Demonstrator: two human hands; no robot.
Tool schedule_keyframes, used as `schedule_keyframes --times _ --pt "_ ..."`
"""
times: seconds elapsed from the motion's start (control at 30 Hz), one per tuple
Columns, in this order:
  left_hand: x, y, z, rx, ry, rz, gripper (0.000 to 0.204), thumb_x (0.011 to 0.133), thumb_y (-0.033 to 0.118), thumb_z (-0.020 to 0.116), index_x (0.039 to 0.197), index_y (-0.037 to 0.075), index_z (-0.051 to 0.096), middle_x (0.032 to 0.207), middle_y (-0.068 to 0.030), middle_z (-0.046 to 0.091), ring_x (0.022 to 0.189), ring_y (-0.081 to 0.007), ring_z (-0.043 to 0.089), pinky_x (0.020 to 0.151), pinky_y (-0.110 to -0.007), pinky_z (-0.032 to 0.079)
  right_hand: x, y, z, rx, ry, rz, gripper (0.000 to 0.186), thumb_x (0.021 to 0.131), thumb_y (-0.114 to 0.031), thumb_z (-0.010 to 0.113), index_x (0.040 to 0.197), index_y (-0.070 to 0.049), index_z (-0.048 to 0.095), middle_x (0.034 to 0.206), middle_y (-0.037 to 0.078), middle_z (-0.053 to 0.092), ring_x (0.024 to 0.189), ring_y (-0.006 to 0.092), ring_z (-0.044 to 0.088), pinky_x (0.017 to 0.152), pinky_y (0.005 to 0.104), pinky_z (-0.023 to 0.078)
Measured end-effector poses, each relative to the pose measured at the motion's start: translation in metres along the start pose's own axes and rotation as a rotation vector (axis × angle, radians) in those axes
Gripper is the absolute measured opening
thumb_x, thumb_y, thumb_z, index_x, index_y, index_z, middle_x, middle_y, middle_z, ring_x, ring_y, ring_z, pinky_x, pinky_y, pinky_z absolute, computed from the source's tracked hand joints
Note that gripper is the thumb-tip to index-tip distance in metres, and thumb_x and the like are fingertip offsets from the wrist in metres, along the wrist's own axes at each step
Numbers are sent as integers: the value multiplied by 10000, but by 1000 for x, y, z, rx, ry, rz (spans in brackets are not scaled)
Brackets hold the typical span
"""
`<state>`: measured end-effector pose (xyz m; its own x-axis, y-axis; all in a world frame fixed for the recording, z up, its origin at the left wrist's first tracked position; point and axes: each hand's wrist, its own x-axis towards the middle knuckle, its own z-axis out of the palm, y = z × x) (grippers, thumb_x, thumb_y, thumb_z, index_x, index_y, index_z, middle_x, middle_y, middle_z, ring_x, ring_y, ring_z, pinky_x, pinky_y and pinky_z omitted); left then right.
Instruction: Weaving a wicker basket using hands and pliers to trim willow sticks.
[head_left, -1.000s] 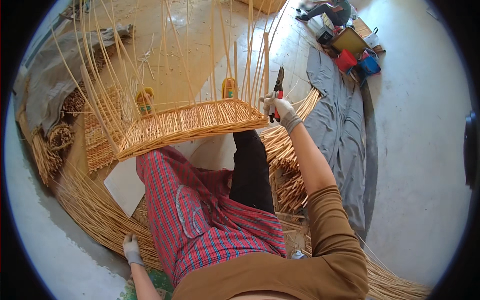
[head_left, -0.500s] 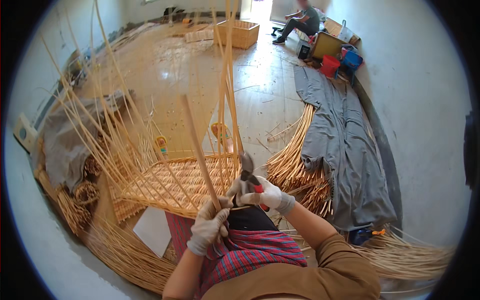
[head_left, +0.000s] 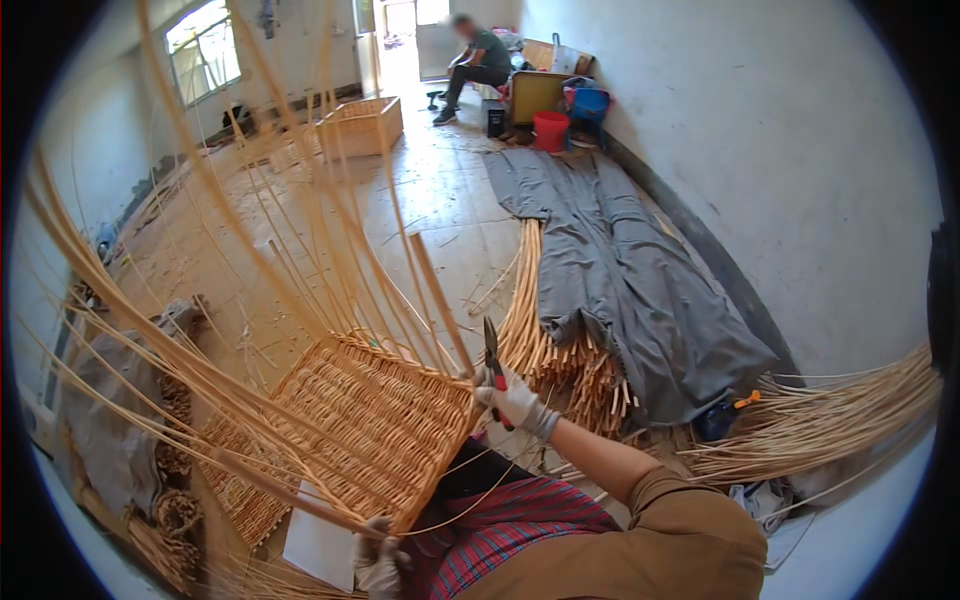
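A woven wicker basket base (head_left: 365, 420) lies tilted over my lap, with long pale canes (head_left: 190, 350) rising from its edges. My left hand (head_left: 380, 565), in a whitish glove, is closed at its near corner, where a thick stick (head_left: 290, 490) juts out to the left. My right hand (head_left: 520, 402), also gloved, grips red-handled pruning shears (head_left: 493, 350), their blades pointing up. Its fingers are against the base's right corner, beside another thick stick (head_left: 440, 300) that stands up there. Part of the left fingers is hidden.
Grey cloth (head_left: 640, 290) covers a bundle of cut canes (head_left: 570, 365) on the right. More canes (head_left: 820, 425) lie at far right. A second woven panel (head_left: 240, 490) sits left. Farther off are a rectangular basket (head_left: 360, 128), a red bucket (head_left: 549, 130) and a seated person (head_left: 478, 65).
The base has turned and tilted, its canes swinging left. My left hand has moved down and left to the near corner. The view has shifted right; the shears remain in my right hand.
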<state>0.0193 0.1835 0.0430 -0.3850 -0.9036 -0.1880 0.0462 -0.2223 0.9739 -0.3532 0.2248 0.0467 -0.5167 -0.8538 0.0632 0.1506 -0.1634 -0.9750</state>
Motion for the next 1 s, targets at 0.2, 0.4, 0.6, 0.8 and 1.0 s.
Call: schedule_keyframes --times 0.2,0.4,0.6,0.8,1.0 --pt "37 -5 -14 -268 248 248 291 966 42 548 1255 12 532 1047 -64 637 743 -65 594 585 -200 494 -34 -9 41 -23 83 -41 234 888 -92 651 1069 -45 510 810 -9 554 719 64 537 670 248 476" --pt "64 18 10 -56 403 232 345 1005 90 498 1341 19 458 1167 -98 608 1044 -186 582 909 -299 494 -12 -19 68 -452 224 -195 275 863 -90 705 1071 -55 528 907 1 551 770 58 510 691 244 469" --pt "25 58 48 975 426 873 462 860 9 560 1317 81 562 1357 -171 504 1237 -344 487 1078 -436 379 -46 -24 62 -415 174 -314 389 799 -82 735 1121 -42 521 1070 79 593 871 161 585 792 292 487" --pt "19 46 72 1305 -291 800 487 808 136 559 1294 169 589 1316 -74 573 1260 -297 500 1126 -555 276 -98 -28 76 -487 -252 61 463 732 -117 808 1132 -82 576 1001 90 600 855 202 615 774 314 514" --pt "3 51 69 1167 -486 860 483 800 133 555 1281 170 585 1000 -21 582 883 -216 602 938 -426 463 -74 -33 79 -1054 -100 -331 602 714 -143 844 1234 -90 544 1023 73 518 912 178 561 805 326 497"
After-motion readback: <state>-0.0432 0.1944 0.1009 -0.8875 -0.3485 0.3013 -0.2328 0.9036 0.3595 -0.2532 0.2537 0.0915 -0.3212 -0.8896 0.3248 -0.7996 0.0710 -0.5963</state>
